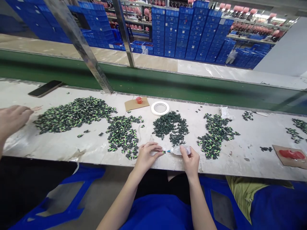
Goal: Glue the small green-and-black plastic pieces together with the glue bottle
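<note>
Between the fingertips of my left hand (148,156) is a small black-and-green part (164,152), pinched low over the table's near edge. My right hand (192,159) is closed round a clear squeeze bottle (178,150) with a thin blue needle tip. That tip points left and meets or nearly meets the small part; I cannot tell which. Just beyond my hands lies a pile of small dark green pieces (168,123). Black-and-green parts form one heap (122,134) to the left and another heap (217,134) to the right.
A roll of white tape (160,108) and cardboard (130,105) with a red lump (139,100) sit behind the piles. At left are a large heap (76,113), a phone (45,88) and another person's hand (14,119). A metal post (83,48) rises at the table's back. Red material (291,154) is at far right.
</note>
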